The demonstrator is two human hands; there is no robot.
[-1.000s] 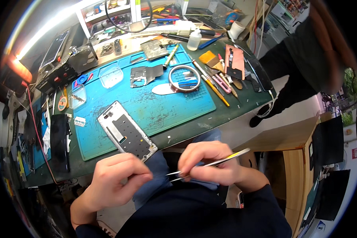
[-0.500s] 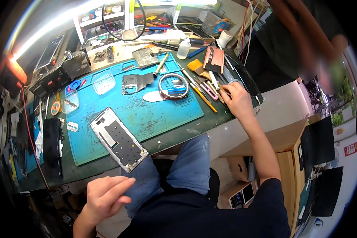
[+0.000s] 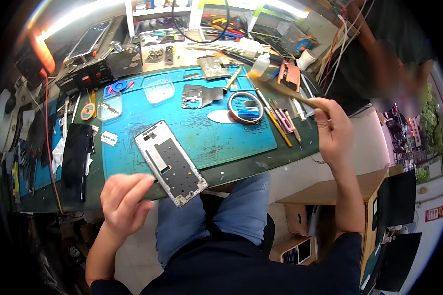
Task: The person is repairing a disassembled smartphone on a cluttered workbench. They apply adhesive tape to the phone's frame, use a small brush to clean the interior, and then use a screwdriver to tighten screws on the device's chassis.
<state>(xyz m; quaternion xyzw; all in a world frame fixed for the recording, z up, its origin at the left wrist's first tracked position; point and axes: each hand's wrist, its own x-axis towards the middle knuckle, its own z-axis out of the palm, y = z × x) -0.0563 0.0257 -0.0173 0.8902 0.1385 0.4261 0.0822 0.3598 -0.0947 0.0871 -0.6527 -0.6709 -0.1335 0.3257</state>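
Note:
My right hand (image 3: 334, 135) grips a wooden-handled brush (image 3: 300, 97) with yellowish bristles, raised over the tools at the right of the bench and blurred. My left hand (image 3: 125, 201) hangs near the bench's front edge with fingers loosely bent and nothing in them. Beside it lies a silver-and-black phone frame (image 3: 174, 164), slanted on the blue mat (image 3: 236, 142) and reaching past the front edge. Farther back on the mat are a metal plate with a dark flap (image 3: 194, 96), a round ring (image 3: 245, 116) and a clear lidless box (image 3: 158, 91).
Pens and slim tools (image 3: 285, 132) lie right of the mat, a white bottle (image 3: 261, 64) behind. A black phone panel (image 3: 76, 162) and power unit (image 3: 88, 73) are at left. Another person (image 3: 379, 34) stands at upper right. A wooden cabinet (image 3: 330, 189) is at lower right.
The tweezers are out of my hands. My right hand went to the tools at the right and now lifts a brush from them. My left hand's fingers have loosened.

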